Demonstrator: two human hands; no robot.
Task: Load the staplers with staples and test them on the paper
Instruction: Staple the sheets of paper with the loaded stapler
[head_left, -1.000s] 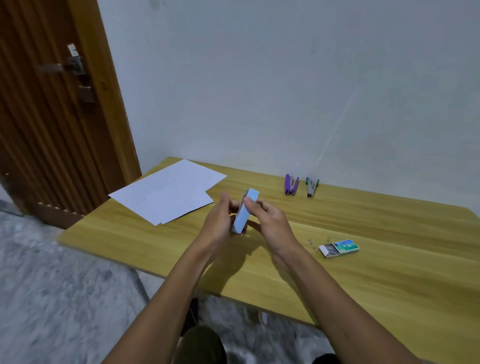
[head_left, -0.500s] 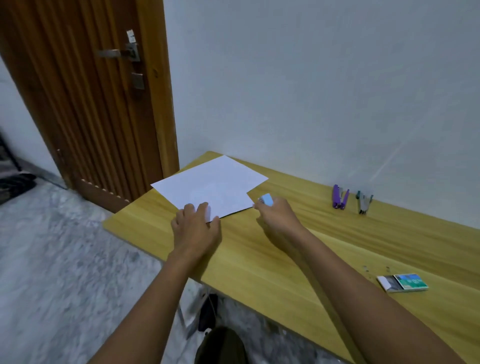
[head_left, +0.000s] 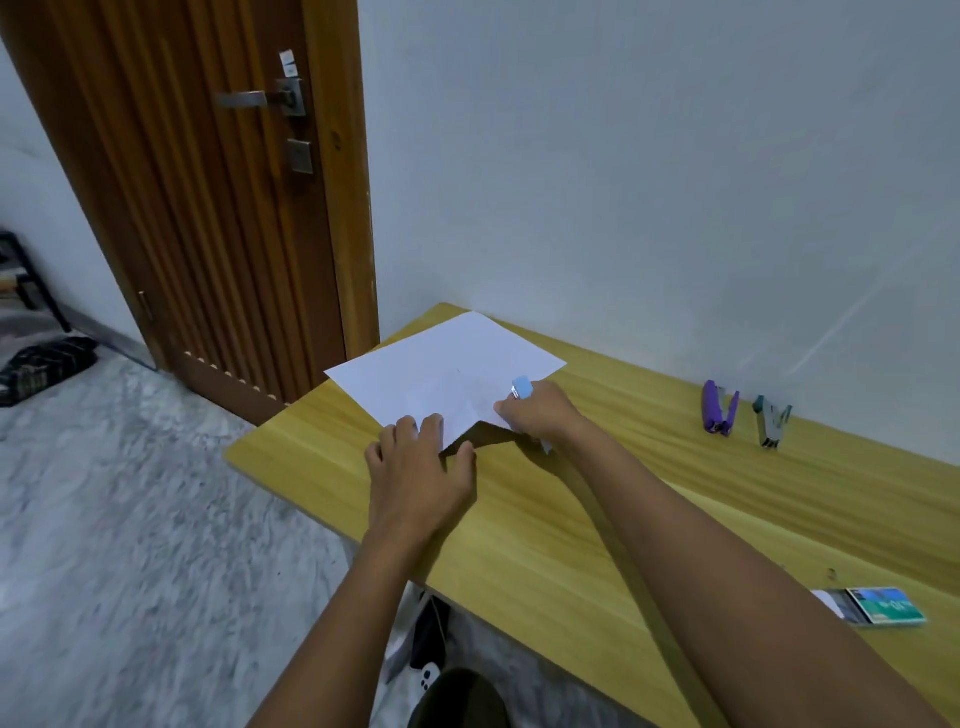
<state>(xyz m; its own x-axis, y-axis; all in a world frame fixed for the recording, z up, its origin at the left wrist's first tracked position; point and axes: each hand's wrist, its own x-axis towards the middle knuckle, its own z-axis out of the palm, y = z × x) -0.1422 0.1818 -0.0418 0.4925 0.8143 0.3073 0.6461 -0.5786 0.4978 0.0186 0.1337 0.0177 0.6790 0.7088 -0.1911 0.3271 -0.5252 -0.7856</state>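
White paper sheets (head_left: 441, 364) lie at the far left corner of the wooden table (head_left: 545, 519). My left hand (head_left: 418, 467) grips the near corner of the paper and lifts it slightly off the table. My right hand (head_left: 540, 415) is closed on a light blue stapler (head_left: 521, 387), whose tip sticks out above my fingers at the paper's right edge. A purple stapler (head_left: 718, 408) and a teal stapler (head_left: 772, 418) stand open against the wall. A staple box (head_left: 872, 605), partly slid open, lies at the right.
A brown wooden door (head_left: 208, 208) stands left of the table, close to its corner. A few loose staples (head_left: 831, 574) lie near the box. The grey marbled floor (head_left: 130, 519) spreads out on the left, with a dark bag below the table edge.
My view has turned left. Both hands moved from mid-table to the paper. The left hand let go of the blue stapler and took the paper's corner; the right hand brought the stapler to it.
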